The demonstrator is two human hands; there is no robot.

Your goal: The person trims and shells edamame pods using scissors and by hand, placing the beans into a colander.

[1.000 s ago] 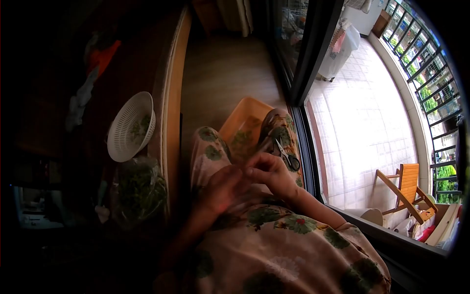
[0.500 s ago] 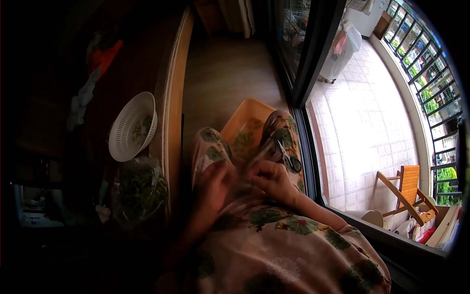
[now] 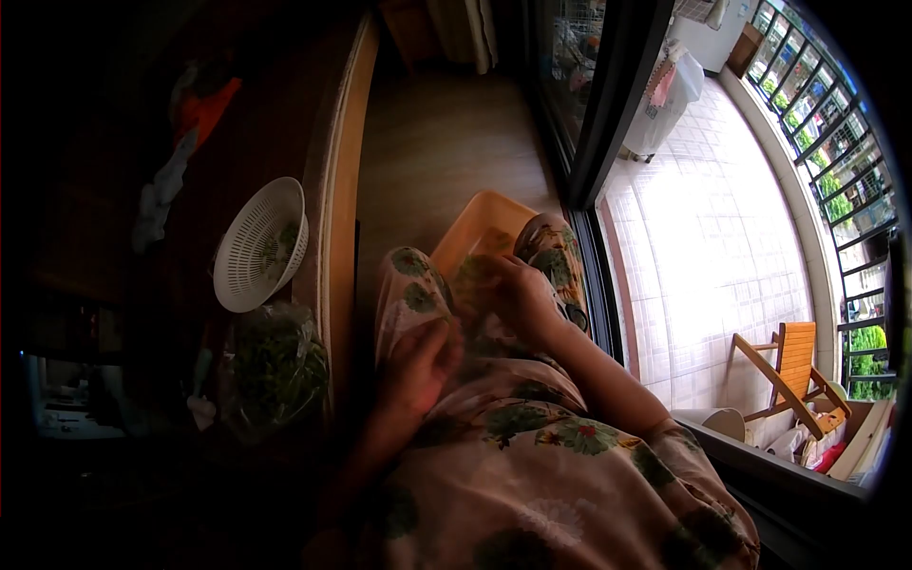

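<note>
My left hand (image 3: 421, 366) rests over my lap, fingers pinched together; a speck of green shows at the fingertips, too small to name. Farther forward, my right hand (image 3: 521, 293) reaches between my knees above an orange plastic bin (image 3: 486, 211). Its fingers are curled and blurred, and what they hold, if anything, is hidden. Green scraps lie inside the bin. On my right thigh, the scissors (image 3: 576, 314) are mostly covered by my right hand and wrist.
On the dark table at left are a white colander (image 3: 249, 249) with some greens in it and a clear plastic bag of leafy greens (image 3: 275, 369). A black sliding door frame (image 3: 608, 275) stands at right. Beyond it, a folding wooden chair (image 3: 793, 366) stands on the tiled balcony.
My right hand has moved forward from beside my left hand to above the bin, and now covers most of the scissors. The left hand stays low, slightly shifted.
</note>
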